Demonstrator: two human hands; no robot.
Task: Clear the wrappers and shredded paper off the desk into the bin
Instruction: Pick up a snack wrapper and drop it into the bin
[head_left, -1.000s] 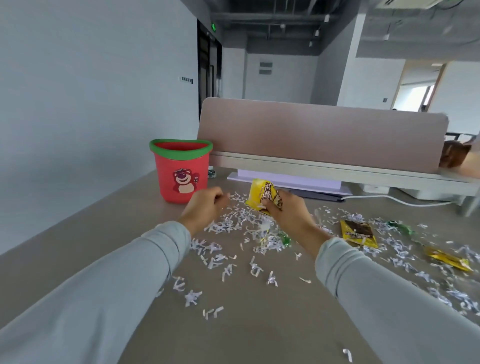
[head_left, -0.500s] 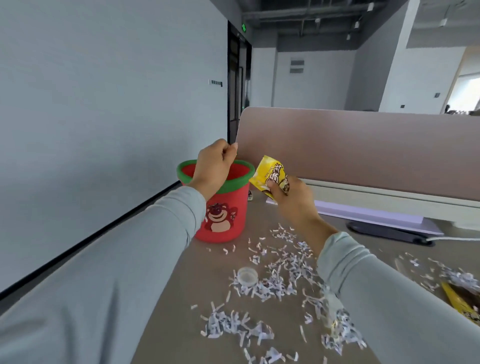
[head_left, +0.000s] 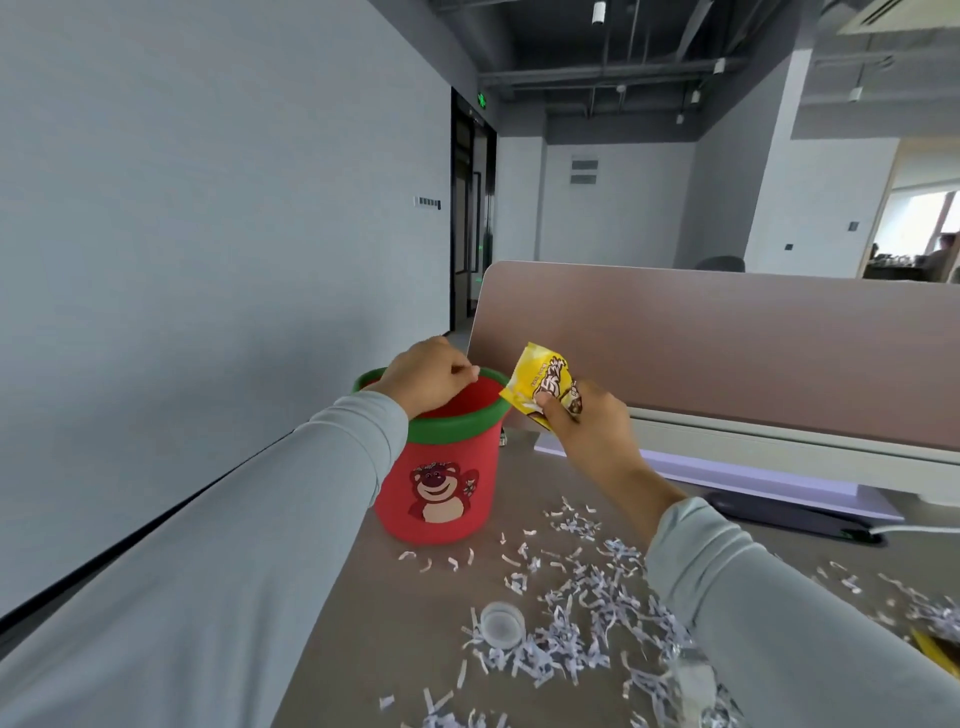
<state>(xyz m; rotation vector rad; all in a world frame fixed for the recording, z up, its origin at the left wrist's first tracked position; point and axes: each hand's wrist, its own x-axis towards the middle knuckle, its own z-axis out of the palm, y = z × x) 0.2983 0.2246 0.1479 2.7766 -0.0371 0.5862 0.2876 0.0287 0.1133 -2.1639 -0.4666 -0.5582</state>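
The left hand (head_left: 426, 376) hangs over the mouth of the round red plastic bin with a green rolled rim (head_left: 452, 430). Its fingers are curled tight, pinching a small white paper scrap (head_left: 474, 370). The bin's smooth wall bears a printed pink bear.

Just right of the rim, the right hand (head_left: 587, 423) nips the crinkled, glossy yellow foil wrapper (head_left: 540, 376) between thumb and fingers. The wrapper is held tilted, and its upper corner stands clear of the bin.

The bin sits on the matte grey-brown bench (head_left: 395, 623). Thin curly strips of shredded white paper (head_left: 571, 618) lie scattered in front of it and to its right. A round translucent white plastic cap (head_left: 502, 623) lies open side up at the edge of the heap. A flat pinkish-brown divider panel with a rounded corner (head_left: 727, 353) stands along the bench's far side.
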